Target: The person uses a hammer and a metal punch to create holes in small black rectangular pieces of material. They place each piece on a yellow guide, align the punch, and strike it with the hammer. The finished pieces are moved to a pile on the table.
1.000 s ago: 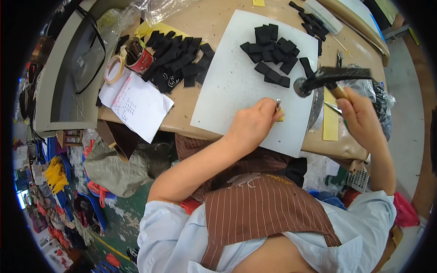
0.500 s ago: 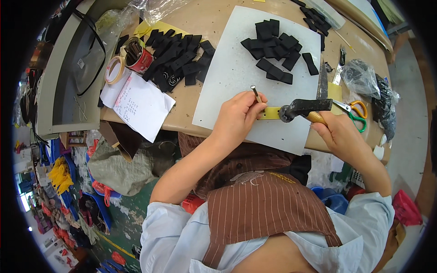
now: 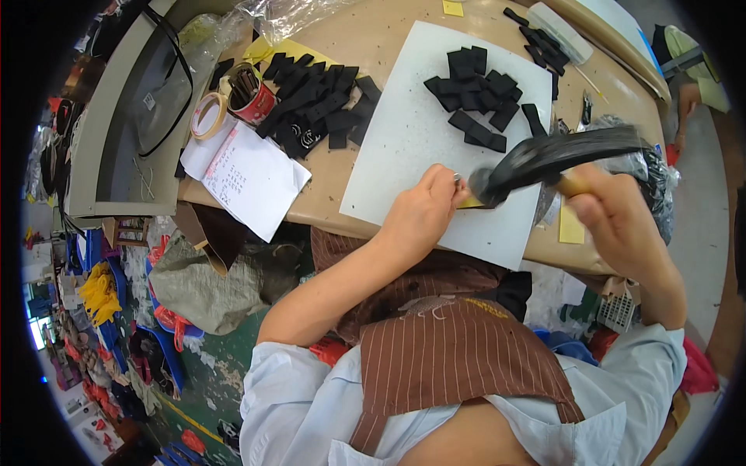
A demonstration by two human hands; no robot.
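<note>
My left hand (image 3: 420, 213) is closed around a slim metal punch (image 3: 457, 178), whose top end shows above the fingers. Beside those fingers, a yellow strip (image 3: 471, 202) lies on a white board (image 3: 388, 167), mostly hidden by the hammer. My right hand (image 3: 622, 221) grips the wooden handle of a hammer (image 3: 559, 159). Its black head is smeared by motion and hangs over the board, its round face close to the punch. A pile of short black fabric pieces (image 3: 475, 89) lies on the far part of the board.
More black pieces (image 3: 318, 101) lie left of the board. Nearby are a red tin of tools (image 3: 255, 106), a tape roll (image 3: 208, 116) and an open notebook (image 3: 249, 182). At right sit a clear plastic bag (image 3: 660, 186) and a yellow card (image 3: 571, 225). Another person's hand (image 3: 688, 99) shows at far right.
My right hand has moved right with the hammer, whose head has swung and now blurs. The punch in my left hand points more upright. The whole view has shifted slightly.
</note>
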